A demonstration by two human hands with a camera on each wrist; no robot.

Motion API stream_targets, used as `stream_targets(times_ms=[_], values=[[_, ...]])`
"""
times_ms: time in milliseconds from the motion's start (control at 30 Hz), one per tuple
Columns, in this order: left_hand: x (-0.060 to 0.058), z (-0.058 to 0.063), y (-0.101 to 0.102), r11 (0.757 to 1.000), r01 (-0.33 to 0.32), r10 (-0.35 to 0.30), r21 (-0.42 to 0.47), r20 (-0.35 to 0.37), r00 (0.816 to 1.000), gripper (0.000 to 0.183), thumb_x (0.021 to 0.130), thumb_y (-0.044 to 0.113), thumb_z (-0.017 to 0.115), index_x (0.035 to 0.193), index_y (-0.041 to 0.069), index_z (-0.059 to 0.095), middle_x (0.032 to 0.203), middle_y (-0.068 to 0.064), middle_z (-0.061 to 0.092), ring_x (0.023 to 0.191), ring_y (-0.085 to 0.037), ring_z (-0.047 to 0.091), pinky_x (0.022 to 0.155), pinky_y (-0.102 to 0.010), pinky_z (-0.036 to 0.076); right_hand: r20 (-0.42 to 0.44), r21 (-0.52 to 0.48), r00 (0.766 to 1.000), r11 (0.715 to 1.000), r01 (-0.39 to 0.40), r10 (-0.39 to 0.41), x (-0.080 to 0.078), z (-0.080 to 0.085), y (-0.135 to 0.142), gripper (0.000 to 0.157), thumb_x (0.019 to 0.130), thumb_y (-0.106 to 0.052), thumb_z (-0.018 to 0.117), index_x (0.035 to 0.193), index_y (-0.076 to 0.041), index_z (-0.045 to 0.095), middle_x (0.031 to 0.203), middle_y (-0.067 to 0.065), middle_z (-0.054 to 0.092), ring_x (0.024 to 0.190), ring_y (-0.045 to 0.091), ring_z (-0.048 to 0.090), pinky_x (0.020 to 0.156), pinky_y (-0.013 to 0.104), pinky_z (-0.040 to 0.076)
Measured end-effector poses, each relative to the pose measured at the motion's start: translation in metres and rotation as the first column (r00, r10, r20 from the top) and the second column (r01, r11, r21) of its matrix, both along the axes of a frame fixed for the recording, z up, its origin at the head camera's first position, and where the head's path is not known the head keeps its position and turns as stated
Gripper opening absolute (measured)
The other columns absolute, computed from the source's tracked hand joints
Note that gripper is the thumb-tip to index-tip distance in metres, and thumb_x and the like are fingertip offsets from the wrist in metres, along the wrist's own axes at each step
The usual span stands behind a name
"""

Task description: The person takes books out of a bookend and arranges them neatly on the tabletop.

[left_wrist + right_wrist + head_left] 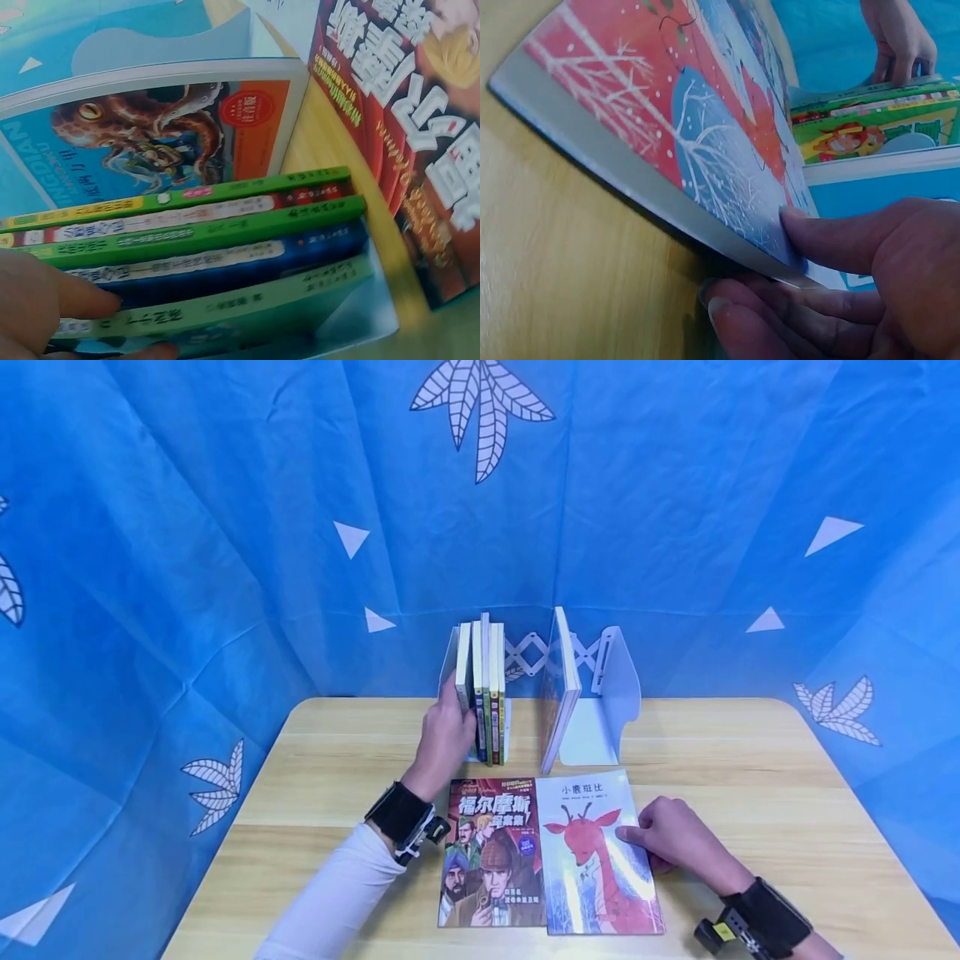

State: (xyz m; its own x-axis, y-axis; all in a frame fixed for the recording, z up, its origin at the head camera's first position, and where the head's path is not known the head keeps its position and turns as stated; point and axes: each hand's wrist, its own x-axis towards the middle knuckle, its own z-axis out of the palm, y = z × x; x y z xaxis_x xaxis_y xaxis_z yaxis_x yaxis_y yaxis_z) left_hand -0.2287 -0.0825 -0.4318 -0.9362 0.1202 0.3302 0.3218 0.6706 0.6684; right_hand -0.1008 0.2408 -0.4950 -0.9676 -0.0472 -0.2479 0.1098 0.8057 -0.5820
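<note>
My left hand (pixel 444 731) reaches to the bookends and pinches the leftmost upright book, a thin pale-green book (pixel 247 304), with a finger on either side of its spine. Next to that one stand a blue-spined book (pixel 300 251) and several green and red ones. Lower right, my right hand (pixel 678 835) grips the right edge of a deer picture book (pixel 573 877), thumb on the cover and fingers under the edge. In the right wrist view that edge of the deer picture book (pixel 727 165) shows raised off the table. A red detective comic-style book (pixel 487 860) lies flat beside it.
A white expandable bookend rack (pixel 618 693) stands at the table's back, its lattice running behind the books. One book with an octopus cover (pixel 150 135) leans upright near the right bookend. Blue patterned cloth (pixel 480 527) hangs behind the wooden table (pixel 750 760).
</note>
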Motion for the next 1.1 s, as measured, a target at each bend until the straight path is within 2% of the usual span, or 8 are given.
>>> stream_targets(times_ms=[167,333,467,633,833,1100], values=[[-0.004,-0.012,0.002,0.999,0.003,-0.004,0.037,0.039,0.999,0.081,0.097,-0.007,0.059,0.164,0.007,0.016,0.138,-0.03,0.061,0.107,-0.044,0.073,0.08,-0.047,0.067,-0.025,0.04,1.0,0.999,-0.007,0.008,0.0,-0.002,0.001,0.05,0.089,-0.031,0.081,0.051,-0.015,0.052,0.041,-0.009,0.043,0.039,0.007,0.047,0.042,0.02,0.034],[-0.005,-0.024,0.001,0.998,-0.016,0.011,0.065,0.081,0.997,0.078,0.099,-0.004,0.059,0.164,0.005,0.018,0.135,-0.03,0.064,0.111,-0.045,0.072,0.083,-0.049,0.066,-0.006,0.041,1.0,0.999,-0.008,0.009,0.0,-0.002,0.002,0.049,0.089,-0.033,0.081,0.051,-0.015,0.055,0.041,-0.01,0.044,0.04,0.007,0.045,0.043,0.018,0.032],[-0.006,-0.029,0.002,0.998,-0.036,0.035,0.043,0.035,0.999,0.073,0.099,-0.002,0.061,0.161,0.002,0.023,0.129,-0.03,0.067,0.108,-0.043,0.073,0.084,-0.048,0.066,0.011,0.02,1.0,1.0,-0.016,0.016,0.0,0.001,0.004,0.048,0.089,-0.034,0.081,0.052,-0.014,0.058,0.042,-0.01,0.043,0.04,0.007,0.042,0.043,0.018,0.029],[-0.006,-0.032,0.005,0.998,-0.045,0.045,0.032,-0.002,0.999,0.056,0.099,-0.002,0.059,0.15,-0.004,0.037,0.122,-0.031,0.07,0.104,-0.042,0.075,0.08,-0.046,0.067,0.032,-0.013,0.999,1.0,-0.021,0.021,0.002,0.004,0.007,0.046,0.091,-0.036,0.078,0.054,-0.014,0.061,0.043,-0.01,0.043,0.041,0.007,0.038,0.044,0.018,0.026],[-0.007,-0.034,0.006,0.999,-0.052,0.052,0.016,-0.027,0.998,0.043,0.101,0.001,0.058,0.141,-0.003,0.044,0.119,-0.031,0.071,0.097,-0.041,0.077,0.074,-0.043,0.068,0.045,-0.016,0.999,1.0,-0.009,0.009,0.005,0.008,0.008,0.047,0.095,-0.035,0.075,0.056,-0.013,0.061,0.045,-0.008,0.044,0.044,0.008,0.039,0.046,0.018,0.028],[-0.006,-0.037,0.006,0.995,-0.097,0.098,0.015,-0.082,0.992,0.034,0.102,0.005,0.06,0.132,-0.005,0.05,0.111,-0.031,0.074,0.09,-0.04,0.078,0.066,-0.04,0.067,-0.036,-0.016,0.999,1.0,0.005,-0.006,0.007,0.013,0.011,0.032,0.096,-0.035,0.073,0.071,-0.014,0.074,0.05,-0.006,0.051,0.047,0.01,0.046,0.051,0.02,0.037]])
